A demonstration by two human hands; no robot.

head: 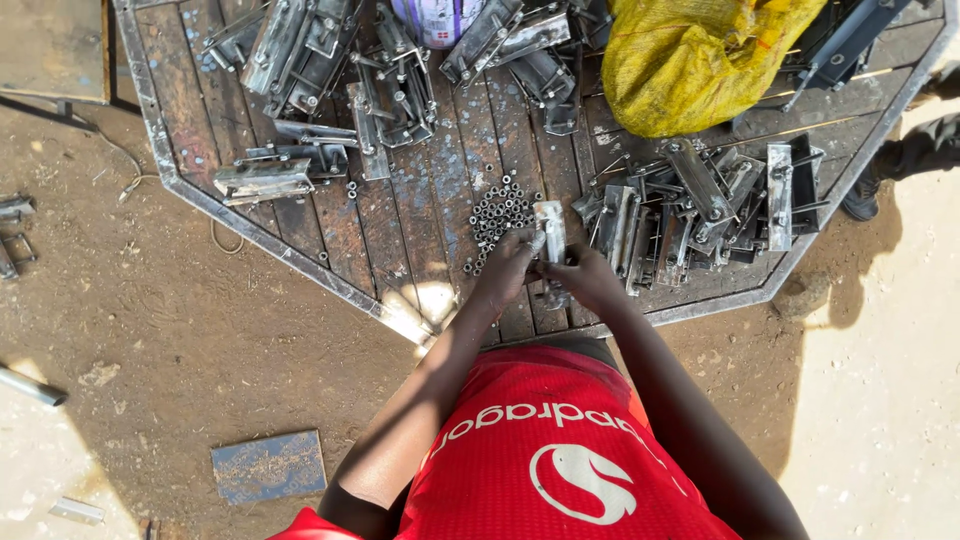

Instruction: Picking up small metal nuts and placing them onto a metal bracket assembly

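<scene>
Head view: both hands meet over the near edge of an octagonal wooden worktable [400, 215]. Left hand [507, 268] and right hand [588, 278] together pinch a flat steel bracket [550, 228], held upright just beside a heap of small nuts [497, 212]. Finished metal assemblies [700, 205] lie right; yellow sack [690, 55] behind.
</scene>
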